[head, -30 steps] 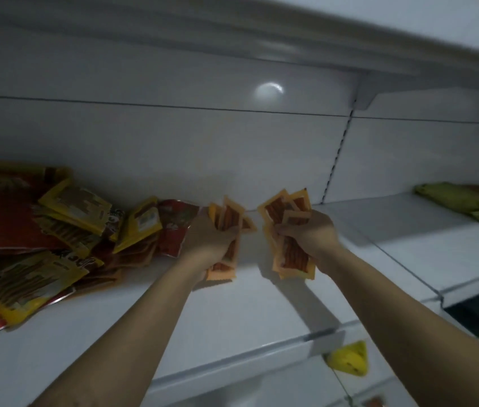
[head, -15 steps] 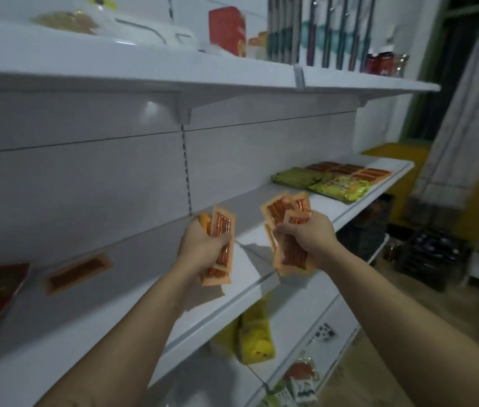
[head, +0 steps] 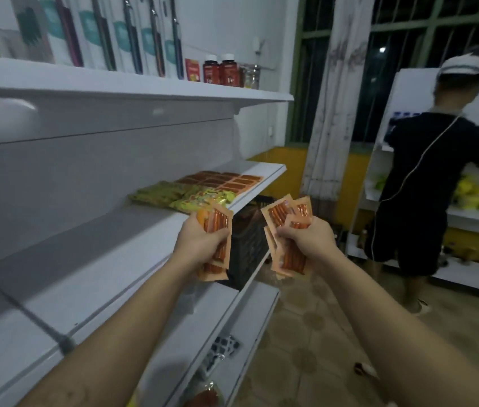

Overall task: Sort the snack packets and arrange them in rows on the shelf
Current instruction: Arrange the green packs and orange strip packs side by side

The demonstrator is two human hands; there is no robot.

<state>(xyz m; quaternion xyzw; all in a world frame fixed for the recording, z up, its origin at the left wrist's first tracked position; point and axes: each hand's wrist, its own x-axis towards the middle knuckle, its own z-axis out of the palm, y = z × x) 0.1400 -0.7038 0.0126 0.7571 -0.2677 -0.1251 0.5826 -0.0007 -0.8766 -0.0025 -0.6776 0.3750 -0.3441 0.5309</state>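
My left hand (head: 200,242) grips a small stack of orange sausage-snack packets (head: 217,221) above the front edge of the white middle shelf (head: 85,277). My right hand (head: 308,240) grips a fanned bunch of the same orange packets (head: 283,212), held out over the aisle floor. At the far end of that shelf lie rows of orange packets (head: 226,180) and, nearer, green-yellow packets (head: 179,195). Both hands are level with each other, about a hand's width apart.
A black plastic crate (head: 250,245) sits below the shelf's far end. The top shelf (head: 144,89) carries boxes and bottles. A person in dark clothes (head: 426,183) stands at another white shelf on the right. Lower shelves hold a few packets (head: 205,398).
The view has swung right, away from the mixed pile of packets toward the shelf's far end and the aisle. Both hands keep their packets and have moved right along the shelf.
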